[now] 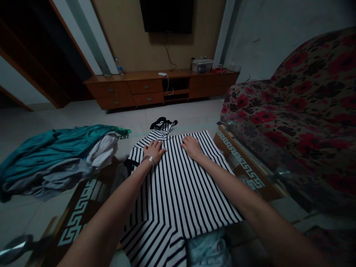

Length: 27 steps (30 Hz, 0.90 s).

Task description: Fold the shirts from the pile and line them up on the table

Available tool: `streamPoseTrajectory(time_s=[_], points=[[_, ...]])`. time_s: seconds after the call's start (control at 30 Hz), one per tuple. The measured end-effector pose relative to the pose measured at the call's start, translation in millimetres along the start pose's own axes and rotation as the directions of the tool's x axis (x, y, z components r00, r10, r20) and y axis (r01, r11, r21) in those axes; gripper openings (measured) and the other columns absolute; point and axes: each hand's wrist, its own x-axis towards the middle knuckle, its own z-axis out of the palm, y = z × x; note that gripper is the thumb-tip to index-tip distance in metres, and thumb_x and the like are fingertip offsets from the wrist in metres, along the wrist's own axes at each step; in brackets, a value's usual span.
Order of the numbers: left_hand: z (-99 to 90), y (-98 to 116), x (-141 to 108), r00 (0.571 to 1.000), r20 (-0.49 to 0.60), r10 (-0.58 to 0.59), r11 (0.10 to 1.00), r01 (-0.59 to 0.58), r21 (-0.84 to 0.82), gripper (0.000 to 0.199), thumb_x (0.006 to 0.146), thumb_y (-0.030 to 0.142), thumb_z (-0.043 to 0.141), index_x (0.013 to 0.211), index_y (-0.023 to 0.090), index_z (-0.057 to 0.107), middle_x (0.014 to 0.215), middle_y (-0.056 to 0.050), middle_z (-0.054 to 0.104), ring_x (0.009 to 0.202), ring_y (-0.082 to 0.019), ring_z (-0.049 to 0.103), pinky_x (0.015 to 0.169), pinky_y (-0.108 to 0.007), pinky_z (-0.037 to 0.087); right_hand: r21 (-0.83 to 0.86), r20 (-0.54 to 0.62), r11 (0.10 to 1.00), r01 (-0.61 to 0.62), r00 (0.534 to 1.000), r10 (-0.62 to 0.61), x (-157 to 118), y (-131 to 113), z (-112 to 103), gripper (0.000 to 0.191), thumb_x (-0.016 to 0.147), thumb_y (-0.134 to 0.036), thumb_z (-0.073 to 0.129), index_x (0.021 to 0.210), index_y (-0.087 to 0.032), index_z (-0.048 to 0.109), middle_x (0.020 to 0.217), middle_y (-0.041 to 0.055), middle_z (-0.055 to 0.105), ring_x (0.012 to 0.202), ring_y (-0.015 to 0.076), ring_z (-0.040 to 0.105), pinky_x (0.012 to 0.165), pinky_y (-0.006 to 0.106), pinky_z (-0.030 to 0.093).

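Observation:
A black-and-white striped garment (178,185) lies spread flat across a low table, its far end narrowing to a bunched neck with black trim (161,123). My left hand (154,150) presses palm-down on the far left part of the stripes, with a metal bangle (148,160) on its wrist. My right hand (191,147) rests flat near the garment's far right edge. Neither hand grips any cloth.
A heap of teal, white and grey clothes (57,159) lies left of the table on the tiled floor. A red-floral sofa (300,111) fills the right side. A wooden TV cabinet (161,87) stands at the far wall.

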Motion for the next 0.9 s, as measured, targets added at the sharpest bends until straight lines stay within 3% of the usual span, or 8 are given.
streamPoseTrajectory(time_s=[0.1, 0.23, 0.37, 0.43, 0.53, 0.67, 0.8, 0.9], points=[[3.3, -3, 1, 0.999, 0.026, 0.045, 0.999, -0.045, -0.005, 0.057, 0.093, 0.053, 0.029, 0.141, 0.024, 0.04, 0.154, -0.007, 0.029, 0.14, -0.03, 0.021, 0.108, -0.055, 0.02, -0.046, 0.04, 0.997, -0.064, 0.997, 0.066, -22, 36, -11, 0.035, 0.096, -0.032, 0.041, 0.122, -0.017, 0.059, 0.13, 0.0107, 0.055, 0.125, 0.0231, 0.041, 0.107, 0.036, 0.026], [-5.5, -1, -1, 1.0, 0.002, 0.027, 0.998, -0.026, -0.059, 0.055, 0.095, 0.047, 0.03, 0.142, 0.02, 0.037, 0.154, -0.008, 0.027, 0.141, -0.026, 0.02, 0.11, -0.048, 0.022, -0.102, 0.058, 0.982, -0.157, 0.985, 0.163, -42, 75, -30, 0.038, 0.096, -0.028, 0.038, 0.127, -0.014, 0.056, 0.136, 0.0124, 0.05, 0.128, 0.0228, 0.04, 0.107, 0.035, 0.027], [-30.1, 8, -27, 0.992, -0.028, 0.121, 0.992, -0.122, -0.033, 0.054, 0.095, 0.041, 0.034, 0.144, 0.019, 0.034, 0.156, -0.008, 0.021, 0.143, -0.024, 0.016, 0.112, -0.045, 0.02, -0.139, 0.027, 0.978, -0.153, 0.987, 0.158, -64, 57, -48, 0.04, 0.094, -0.028, 0.042, 0.13, -0.014, 0.053, 0.137, 0.0152, 0.048, 0.129, 0.0267, 0.039, 0.107, 0.041, 0.029], [-42.1, 13, -56, 0.964, 0.012, 0.265, 0.964, -0.265, 0.002, 0.053, 0.095, 0.041, 0.036, 0.144, 0.022, 0.035, 0.157, -0.006, 0.02, 0.144, -0.024, 0.014, 0.113, -0.047, 0.016, -0.119, 0.031, 0.992, -0.027, 0.999, 0.031, -85, 33, -53, 0.04, 0.093, -0.028, 0.044, 0.13, -0.016, 0.053, 0.141, 0.0136, 0.045, 0.133, 0.0272, 0.034, 0.109, 0.042, 0.027], [-54.2, 17, -116, 0.869, 0.192, 0.456, 0.887, -0.461, -0.021, 0.053, 0.093, 0.046, 0.042, 0.142, 0.028, 0.038, 0.157, -0.003, 0.02, 0.144, -0.025, 0.016, 0.113, -0.05, 0.015, -0.034, 0.091, 0.994, 0.106, 0.991, -0.103, -123, 10, -57, 0.038, 0.093, -0.027, 0.043, 0.129, -0.019, 0.055, 0.141, 0.0101, 0.046, 0.135, 0.0254, 0.034, 0.11, 0.042, 0.028], [-66.6, 9, -208, 0.769, 0.362, 0.527, 0.845, -0.521, -0.123, 0.058, 0.089, 0.054, 0.046, 0.141, 0.031, 0.038, 0.155, -0.004, 0.025, 0.143, -0.025, 0.02, 0.114, -0.049, 0.016, -0.021, 0.104, 1.0, -0.014, 0.994, 0.016, -175, 26, -70, 0.04, 0.092, -0.024, 0.038, 0.127, -0.019, 0.056, 0.139, 0.0112, 0.048, 0.132, 0.0256, 0.039, 0.11, 0.044, 0.031], [-84.0, -11, -288, 0.75, 0.378, 0.543, 0.837, -0.517, -0.176, 0.072, 0.082, 0.064, 0.05, 0.144, 0.034, 0.032, 0.155, -0.005, 0.025, 0.143, -0.028, 0.019, 0.114, -0.051, 0.016, -0.046, 0.049, 0.993, -0.107, 0.993, 0.109, -231, 56, -103, 0.04, 0.091, -0.026, 0.038, 0.124, -0.019, 0.06, 0.135, 0.014, 0.051, 0.129, 0.0279, 0.042, 0.109, 0.046, 0.034], [-90.6, -19, -332, 0.803, 0.324, 0.5, 0.865, -0.483, -0.139, 0.089, 0.071, 0.069, 0.059, 0.146, 0.034, 0.028, 0.155, -0.007, 0.024, 0.144, -0.032, 0.014, 0.114, -0.054, 0.014, 0.041, 0.055, 0.998, -0.037, 0.998, 0.035, -281, 57, -127, 0.039, 0.09, -0.032, 0.043, 0.125, -0.024, 0.059, 0.134, 0.012, 0.052, 0.128, 0.0257, 0.045, 0.109, 0.043, 0.036]])
